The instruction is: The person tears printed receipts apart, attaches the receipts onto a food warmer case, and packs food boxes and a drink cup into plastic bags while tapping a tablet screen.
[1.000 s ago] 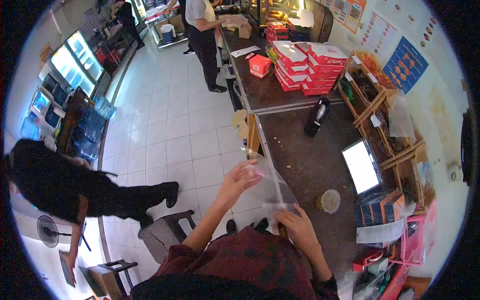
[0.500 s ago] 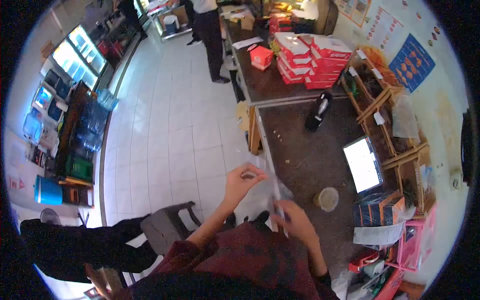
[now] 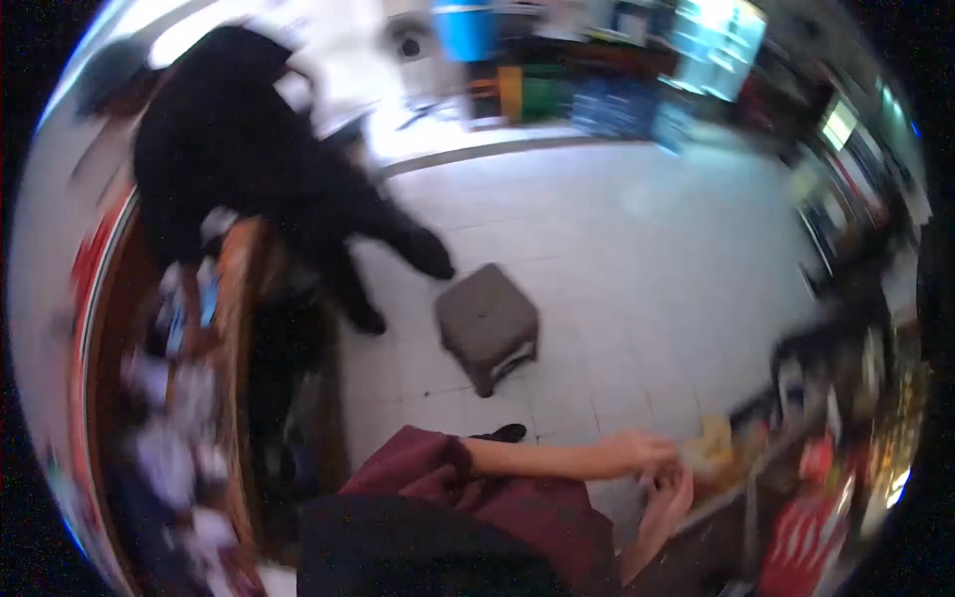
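Observation:
My left hand (image 3: 642, 453) reaches to the right with its arm stretched across my body, fingers bent and closed. Just below it, my right hand (image 3: 667, 502) is also closed, its fingertips close to the left ones. A clear plastic bag (image 3: 622, 497) shows only as a faint, pale patch beneath the hands. Motion blur hides how the fingers grip it. The dark counter (image 3: 731, 512) lies beside my right hand, with stacked red-and-white boxes (image 3: 806, 542) farther along it.
A grey-brown stool (image 3: 487, 313) stands on the tiled floor (image 3: 617, 259) ahead of me. A person in black (image 3: 239, 149) leans at the left, next to a wooden shelf (image 3: 244, 328) of blurred goods. Along the far wall are a blue container (image 3: 465, 30), a green crate (image 3: 545, 92) and a lit fridge (image 3: 718, 45).
My view has swung left, bringing the stool and the person in black into the middle and left. My hands have come closer together and now appear farther right, near the counter edge.

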`<action>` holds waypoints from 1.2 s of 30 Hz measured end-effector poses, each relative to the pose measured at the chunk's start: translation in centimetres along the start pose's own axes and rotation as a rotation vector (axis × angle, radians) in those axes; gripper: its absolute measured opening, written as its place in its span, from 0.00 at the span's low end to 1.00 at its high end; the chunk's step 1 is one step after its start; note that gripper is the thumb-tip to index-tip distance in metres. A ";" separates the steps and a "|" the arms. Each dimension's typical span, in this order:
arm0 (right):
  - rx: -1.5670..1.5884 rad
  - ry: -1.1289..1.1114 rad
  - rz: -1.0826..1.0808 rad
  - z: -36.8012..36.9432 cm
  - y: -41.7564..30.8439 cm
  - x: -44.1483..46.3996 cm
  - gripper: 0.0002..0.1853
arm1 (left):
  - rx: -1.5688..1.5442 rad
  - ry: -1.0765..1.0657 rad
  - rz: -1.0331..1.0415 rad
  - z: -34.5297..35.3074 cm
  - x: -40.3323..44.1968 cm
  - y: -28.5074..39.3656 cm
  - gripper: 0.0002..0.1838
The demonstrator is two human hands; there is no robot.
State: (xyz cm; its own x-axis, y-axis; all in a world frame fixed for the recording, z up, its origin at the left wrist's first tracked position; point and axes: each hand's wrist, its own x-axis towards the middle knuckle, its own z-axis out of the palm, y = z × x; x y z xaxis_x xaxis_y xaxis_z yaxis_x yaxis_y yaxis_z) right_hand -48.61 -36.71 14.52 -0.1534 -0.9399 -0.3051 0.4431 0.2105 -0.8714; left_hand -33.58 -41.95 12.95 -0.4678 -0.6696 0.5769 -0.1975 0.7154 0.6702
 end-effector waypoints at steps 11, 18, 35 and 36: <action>-0.389 -0.748 0.381 10.9 7.7 6.4 0.20 | 0.430 0.251 -0.391 -8.6 -11.9 -0.9 0.22; -0.502 -0.774 0.335 14.8 11.4 6.8 0.07 | 0.319 0.649 -0.348 -9.7 -15.9 -0.2 0.21; -0.878 -0.100 -0.473 11.3 1.4 5.4 0.07 | -0.057 -0.148 -0.424 -12.2 1.9 -4.9 0.12; -0.853 -0.001 -0.439 10.0 1.7 5.2 0.07 | -0.065 -0.189 -0.396 -11.0 2.8 -5.1 0.12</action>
State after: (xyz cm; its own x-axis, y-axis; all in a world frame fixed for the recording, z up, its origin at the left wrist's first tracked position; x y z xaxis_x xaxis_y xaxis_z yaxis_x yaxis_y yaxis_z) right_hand -39.79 -43.91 15.27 -0.1517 -0.9817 0.1151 -0.4462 -0.0359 -0.8942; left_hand -24.44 -49.71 16.26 -0.5176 -0.8368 0.1786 -0.3411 0.3932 0.8539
